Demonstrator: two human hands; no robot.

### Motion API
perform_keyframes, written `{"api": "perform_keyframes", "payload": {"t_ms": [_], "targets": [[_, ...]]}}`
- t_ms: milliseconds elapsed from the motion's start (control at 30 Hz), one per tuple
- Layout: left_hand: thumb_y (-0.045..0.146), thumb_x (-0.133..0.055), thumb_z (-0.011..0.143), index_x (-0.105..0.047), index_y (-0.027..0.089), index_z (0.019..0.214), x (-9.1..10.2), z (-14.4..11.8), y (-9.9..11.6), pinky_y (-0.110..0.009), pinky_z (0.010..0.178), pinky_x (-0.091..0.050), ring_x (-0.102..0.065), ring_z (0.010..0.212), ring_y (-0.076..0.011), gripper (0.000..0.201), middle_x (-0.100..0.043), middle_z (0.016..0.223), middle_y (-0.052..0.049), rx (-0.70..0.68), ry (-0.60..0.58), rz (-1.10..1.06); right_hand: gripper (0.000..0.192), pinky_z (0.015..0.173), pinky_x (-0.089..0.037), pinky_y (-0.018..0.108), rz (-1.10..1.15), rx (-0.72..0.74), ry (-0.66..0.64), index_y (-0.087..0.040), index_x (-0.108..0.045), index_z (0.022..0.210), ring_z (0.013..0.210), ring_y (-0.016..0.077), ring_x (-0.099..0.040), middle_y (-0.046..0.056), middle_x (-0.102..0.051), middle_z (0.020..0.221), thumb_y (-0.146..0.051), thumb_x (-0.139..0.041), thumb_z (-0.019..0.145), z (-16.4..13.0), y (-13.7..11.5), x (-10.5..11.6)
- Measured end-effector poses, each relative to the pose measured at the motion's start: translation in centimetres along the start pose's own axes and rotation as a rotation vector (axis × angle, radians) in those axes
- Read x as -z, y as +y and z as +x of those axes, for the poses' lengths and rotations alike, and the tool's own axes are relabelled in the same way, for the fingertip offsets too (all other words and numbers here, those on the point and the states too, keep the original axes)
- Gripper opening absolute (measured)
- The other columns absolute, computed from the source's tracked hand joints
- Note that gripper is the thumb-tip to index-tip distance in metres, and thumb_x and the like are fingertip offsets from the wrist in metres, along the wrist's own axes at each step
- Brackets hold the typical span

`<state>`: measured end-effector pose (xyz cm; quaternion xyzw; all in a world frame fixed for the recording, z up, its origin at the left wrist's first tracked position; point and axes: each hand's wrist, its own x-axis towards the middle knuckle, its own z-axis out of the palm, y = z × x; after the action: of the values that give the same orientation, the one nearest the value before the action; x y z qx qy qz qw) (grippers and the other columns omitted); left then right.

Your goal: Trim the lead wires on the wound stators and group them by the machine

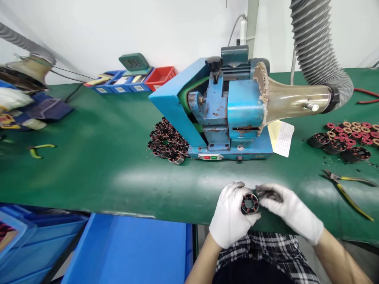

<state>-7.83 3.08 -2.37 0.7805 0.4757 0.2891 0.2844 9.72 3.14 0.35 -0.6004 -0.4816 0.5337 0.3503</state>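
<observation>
Both my hands wear white gloves near the front edge of the green bench (89,157). My left hand (229,217) grips a small round stator (249,204) with reddish copper windings, its open face toward me. My right hand (288,211) touches the stator's right side, its dark, soiled fingertips pinched at the wires there. A blue bench machine (219,110) stands just behind my hands.
A grey ribbed hose (316,43) joins the machine's clear funnel. Stators are piled left of the machine (168,140) and at the far right (349,138). Yellow-handled pliers (349,189) lie on the right, another pair (40,150) on the left. Blue bins (124,248) sit below the bench.
</observation>
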Motion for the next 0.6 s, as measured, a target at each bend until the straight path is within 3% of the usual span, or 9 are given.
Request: {"api": "perform_keyframes", "payload": {"t_ms": [67, 133, 233, 333, 433, 467, 533, 600], "targets": [[0.022, -0.077, 0.056, -0.055, 0.02, 0.097, 0.0, 0.0, 0.0, -0.049, 0.096, -0.043, -0.056, 0.108, -0.0288, 0.047, -0.064, 0.101, -0.008, -0.019, 0.015, -0.002, 0.014, 0.078, -0.052, 0.036, -0.148, 0.067, -0.038, -0.021, -0.068, 0.085, 0.082, 0.0217, -0.065, 0.004, -0.071, 0.085, -0.025, -0.065, 0.072, -0.1, 0.6, -1.1], [0.023, -0.077, 0.056, -0.054, 0.02, 0.097, -0.1, 0.0, 0.1, -0.049, 0.096, -0.043, -0.056, 0.107, -0.0285, 0.047, -0.064, 0.099, -0.007, -0.025, 0.029, -0.001, 0.007, 0.077, -0.05, 0.035, -0.231, 0.119, 0.025, -0.022, -0.067, 0.074, 0.079, 0.0206, -0.064, 0.003, -0.069, 0.079, -0.026, -0.061, 0.076, -0.4, 1.0, -2.1], [0.024, -0.074, 0.059, -0.054, 0.02, 0.093, -0.2, -0.1, 0.2, -0.049, 0.096, -0.042, -0.056, 0.107, -0.0283, 0.04, -0.064, 0.093, -0.006, -0.012, 0.03, 0.001, 0.018, 0.069, -0.049, 0.032, -0.308, 0.146, 0.082, -0.023, -0.063, 0.066, 0.068, 0.0191, -0.062, 0.002, -0.067, 0.071, -0.029, -0.056, 0.081, -1.1, 1.6, -2.5], [0.026, -0.074, 0.059, -0.053, 0.021, 0.09, -0.3, -0.2, 0.2, -0.049, 0.095, -0.042, -0.055, 0.107, -0.0292, 0.037, -0.062, 0.092, -0.006, 0.002, 0.03, 0.005, 0.019, 0.065, -0.048, 0.032, -0.39, 0.124, 0.17, -0.023, -0.063, 0.067, 0.067, 0.0203, -0.062, 0.003, -0.068, 0.071, -0.031, -0.055, 0.081, -1.5, 2.2, -1.4], [0.027, -0.076, 0.056, -0.051, 0.022, 0.089, -0.5, -0.2, 0.1, -0.049, 0.091, -0.045, -0.055, 0.106, -0.0302, 0.041, -0.06, 0.094, -0.006, 0.01, 0.073, 0.032, 0.021, 0.068, -0.05, 0.034, -0.363, 0.015, 0.34, -0.022, -0.065, 0.077, 0.073, 0.0228, -0.065, 0.005, -0.071, 0.077, -0.039, -0.055, 0.082, -1.4, 2.3, 0.7], [0.027, -0.076, 0.055, -0.051, 0.022, 0.09, -0.5, -0.2, 0.1, -0.049, 0.09, -0.046, -0.055, 0.105, -0.0304, 0.044, -0.06, 0.095, -0.006, 0.0, 0.085, 0.044, 0.023, 0.07, -0.051, 0.034, -0.345, -0.014, 0.34, -0.021, -0.065, 0.081, 0.076, 0.0232, -0.065, 0.006, -0.072, 0.08, -0.042, -0.054, 0.082, -1.3, 2.2, 1.3], [0.028, -0.077, 0.052, -0.051, 0.02, 0.096, -0.5, -0.1, 0.0, -0.049, 0.09, -0.046, -0.056, 0.103, -0.0306, 0.052, -0.06, 0.098, -0.007, -0.039, 0.083, 0.066, 0.028, 0.074, -0.051, 0.035, -0.352, 0.0, 0.201, -0.02, -0.066, 0.09, 0.081, 0.0241, -0.066, 0.007, -0.072, 0.087, -0.044, -0.055, 0.081, -1.3, 1.5, 1.9], [0.029, -0.077, 0.053, -0.051, 0.02, 0.102, -0.3, -0.1, -0.1, -0.048, 0.092, -0.045, -0.056, 0.104, -0.0305, 0.056, -0.061, 0.1, -0.007, -0.075, 0.042, 0.082, 0.029, 0.077, -0.05, 0.037, -0.421, 0.084, -0.038, -0.02, -0.067, 0.097, 0.085, 0.0252, -0.065, 0.007, -0.071, 0.094, -0.041, -0.061, 0.078, -1.5, 0.7, 1.7]]}}
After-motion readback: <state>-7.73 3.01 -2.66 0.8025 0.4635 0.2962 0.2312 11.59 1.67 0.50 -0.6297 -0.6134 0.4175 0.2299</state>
